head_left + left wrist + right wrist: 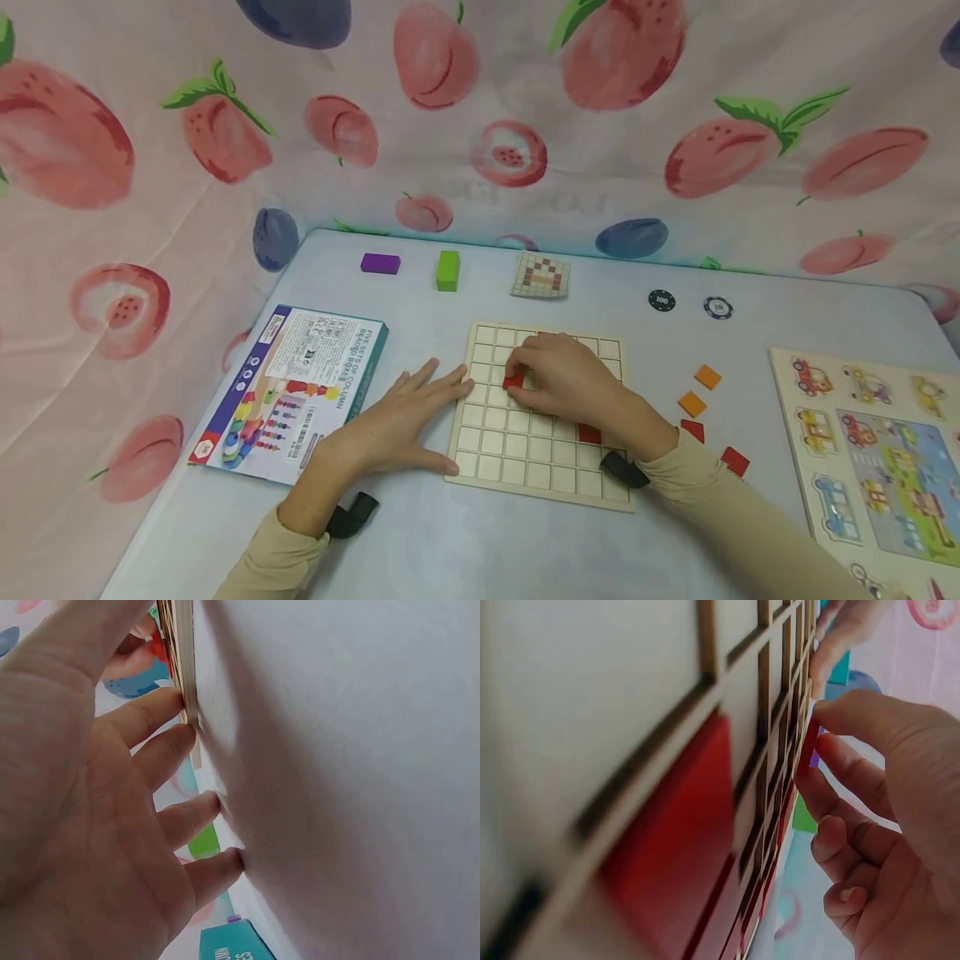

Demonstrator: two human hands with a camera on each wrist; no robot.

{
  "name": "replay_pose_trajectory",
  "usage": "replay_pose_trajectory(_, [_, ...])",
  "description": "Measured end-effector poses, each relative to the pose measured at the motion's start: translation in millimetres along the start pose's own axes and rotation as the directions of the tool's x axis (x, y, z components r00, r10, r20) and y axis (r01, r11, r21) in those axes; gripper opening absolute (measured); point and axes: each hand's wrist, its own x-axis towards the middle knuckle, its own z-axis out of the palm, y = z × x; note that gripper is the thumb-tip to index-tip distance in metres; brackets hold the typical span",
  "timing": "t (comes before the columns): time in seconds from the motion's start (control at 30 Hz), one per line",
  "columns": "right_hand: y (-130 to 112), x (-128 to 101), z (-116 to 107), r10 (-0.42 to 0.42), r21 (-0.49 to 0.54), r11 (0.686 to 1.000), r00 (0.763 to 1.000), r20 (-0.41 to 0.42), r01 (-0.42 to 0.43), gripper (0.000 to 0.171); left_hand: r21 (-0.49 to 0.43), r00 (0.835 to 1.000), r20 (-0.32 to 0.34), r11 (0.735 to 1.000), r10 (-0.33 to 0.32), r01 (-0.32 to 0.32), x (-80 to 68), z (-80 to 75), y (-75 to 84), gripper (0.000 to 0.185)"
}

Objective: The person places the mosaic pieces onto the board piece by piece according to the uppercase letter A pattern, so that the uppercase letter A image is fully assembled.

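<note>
A wooden grid board [487, 442] lies on the table with square cells. My right hand [562, 375] pinches a red square tile [513, 380] between thumb and fingers, over cells left of the board's middle. In the right wrist view the pinched tile [808, 746] stands tilted at the grid, and more red tiles [690, 825] sit in cells nearby. One red tile [589, 433] shows below the right hand; others are hidden under it. My left hand [393, 421] is spread flat, its fingertips touching the board's left edge and the table, as the left wrist view shows too.
Loose orange tiles [693, 404] and red tiles [735, 461] lie right of the board. Behind it are a pattern card [542, 276], green block [447, 271], purple block [380, 263] and two round chips [662, 300]. A toy box [300, 392] lies left, a picture puzzle [862, 467] right.
</note>
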Motion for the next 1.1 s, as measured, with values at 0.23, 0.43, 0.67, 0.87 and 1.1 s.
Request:
replay_pose_trajectory(0.23, [-7,14,8,-0.017,-0.053,0.998,1.0,-0.009,0.016,0.011,0.003,1.0,0.006,1.0,0.002,-0.002,-0.4,-0.4,-0.4,0.106])
replay_pose_trajectory(0.43, [0,1,0,-0.092,-0.023,0.996,0.996,-0.013,0.092,0.015,-0.012,1.0,0.005,1.0,0.002,-0.002,-0.8,-0.2,0.0,0.106])
replay_pose_trajectory(0.67, [24,-48,-28,0.007,0.026,1.0,0.995,-0.101,-0.004,0.017,-0.012,1.0,0.001,1.0,-0.008,0.008,-0.6,0.1,0.0,0.106])
replay_pose_trajectory(0.87, [44,-109,-37,0.103,0.004,0.995,0.974,-0.202,-0.105,0.021,0.001,1.0,-0.004,1.0,-0.003,0.003,-1.2,-0.1,-0.6,0.106])
replay_pose_trajectory(1.1, [58,-171,-40,0.235,-0.043,0.968,0.951,-0.201,-0.248,0.034,-0.003,1.0,-0.001,1.0,-0.007,0.007,-0.7,-0.1,1.1,0.106])
